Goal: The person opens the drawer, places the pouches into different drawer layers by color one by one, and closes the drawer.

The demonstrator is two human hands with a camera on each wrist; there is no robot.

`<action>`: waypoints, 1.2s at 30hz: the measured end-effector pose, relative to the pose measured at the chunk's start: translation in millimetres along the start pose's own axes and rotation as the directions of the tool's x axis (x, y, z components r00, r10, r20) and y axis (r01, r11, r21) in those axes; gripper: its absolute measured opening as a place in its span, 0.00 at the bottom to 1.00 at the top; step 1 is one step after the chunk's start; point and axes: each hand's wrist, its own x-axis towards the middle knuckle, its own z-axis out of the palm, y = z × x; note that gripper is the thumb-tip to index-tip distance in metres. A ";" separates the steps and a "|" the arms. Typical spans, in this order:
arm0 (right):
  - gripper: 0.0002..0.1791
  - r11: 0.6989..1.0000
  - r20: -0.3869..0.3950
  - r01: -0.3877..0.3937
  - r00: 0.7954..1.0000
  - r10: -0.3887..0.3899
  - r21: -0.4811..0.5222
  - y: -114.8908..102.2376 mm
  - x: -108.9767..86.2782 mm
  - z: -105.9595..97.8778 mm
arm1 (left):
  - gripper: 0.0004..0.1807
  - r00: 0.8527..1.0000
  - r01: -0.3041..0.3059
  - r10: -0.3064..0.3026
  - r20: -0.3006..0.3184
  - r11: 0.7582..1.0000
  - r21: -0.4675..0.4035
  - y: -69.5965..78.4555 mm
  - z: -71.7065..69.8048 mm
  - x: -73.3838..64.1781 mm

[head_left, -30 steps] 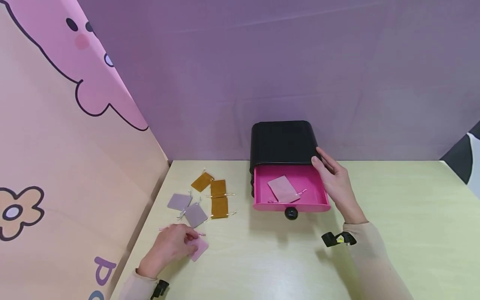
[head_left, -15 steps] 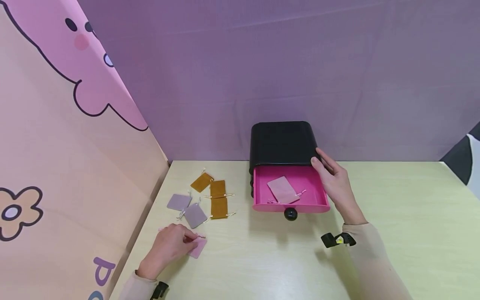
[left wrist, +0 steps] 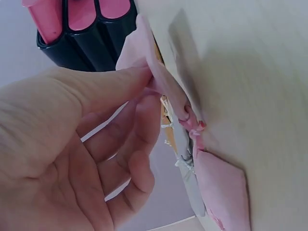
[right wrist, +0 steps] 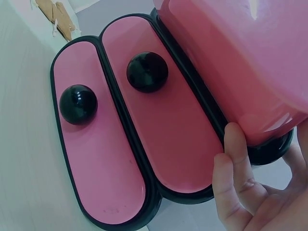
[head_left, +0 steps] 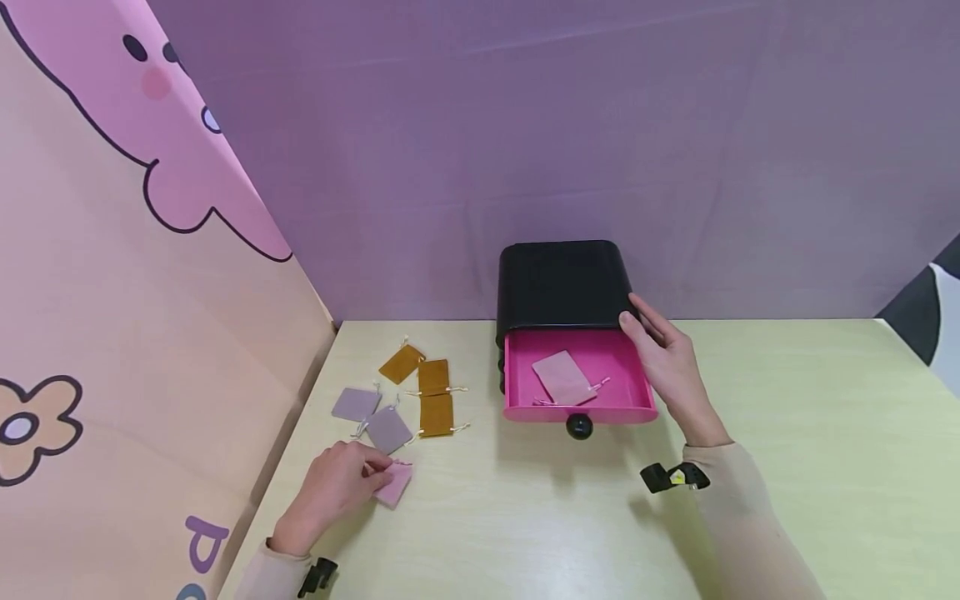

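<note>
My left hand (head_left: 333,492) pinches a small pink drawstring pouch (head_left: 394,485) between thumb and fingers at the table's left. In the left wrist view that pouch is bent upward, and a second pink pouch (left wrist: 224,192) lies just beyond it on the table. My right hand (head_left: 675,375) holds the right front edge of a black drawer cabinet (head_left: 562,283), thumb on the top corner and fingers along the side. The cabinet's pink top drawer (head_left: 630,414) is pulled out, with a pale pink pouch (head_left: 564,379) lying inside.
Several brown pouches (head_left: 437,415) and two grey-lilac pouches (head_left: 388,429) lie left of the cabinet. Two lower drawers with black knobs (right wrist: 147,72) are closed. A purple cloth wall (head_left: 480,167) stands behind the table, and a printed panel (head_left: 150,333) borders its left.
My left hand has shifted slightly up and away from me, drawing the pink pouch's near corner with it. The right hand and the drawer stay as they were.
</note>
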 end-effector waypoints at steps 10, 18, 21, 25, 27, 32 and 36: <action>0.39 1.000 -0.002 0.002 1.000 -0.002 -0.008 -0.6 0.2 0.4 | 0.09 0.999 -0.019 0.017 -0.052 0.999 -0.042 8.0 -4.4 3.9; 0.39 1.000 0.002 0.001 1.000 -0.001 -0.006 1.2 1.3 0.2 | 0.10 0.996 -0.051 0.047 -0.080 0.997 -0.052 12.1 -4.5 7.2; 0.39 1.000 0.003 -0.002 1.000 0.002 -0.007 2.0 1.5 0.3 | 0.10 0.996 -0.048 0.044 -0.071 0.997 -0.056 14.4 -2.9 8.4; 0.39 1.000 0.001 -0.002 1.000 0.002 -0.010 2.5 1.4 1.3 | 0.09 0.997 -0.041 0.036 -0.070 0.997 -0.064 16.8 -1.2 9.4; 0.39 1.000 0.000 -0.002 1.000 0.002 -0.014 2.5 1.4 1.5 | 0.08 0.995 -0.057 0.052 -0.085 0.996 -0.068 17.0 -0.5 10.2; 0.39 1.000 -0.004 -0.003 1.000 0.003 -0.018 2.7 1.5 1.4 | 0.04 0.981 -0.118 0.107 -0.160 0.991 -0.059 18.6 0.8 14.8; 0.39 1.000 -0.004 -0.001 1.000 0.001 -0.017 2.6 1.4 0.8 | 0.05 0.969 -0.135 0.113 -0.222 0.987 -0.087 22.8 3.0 17.8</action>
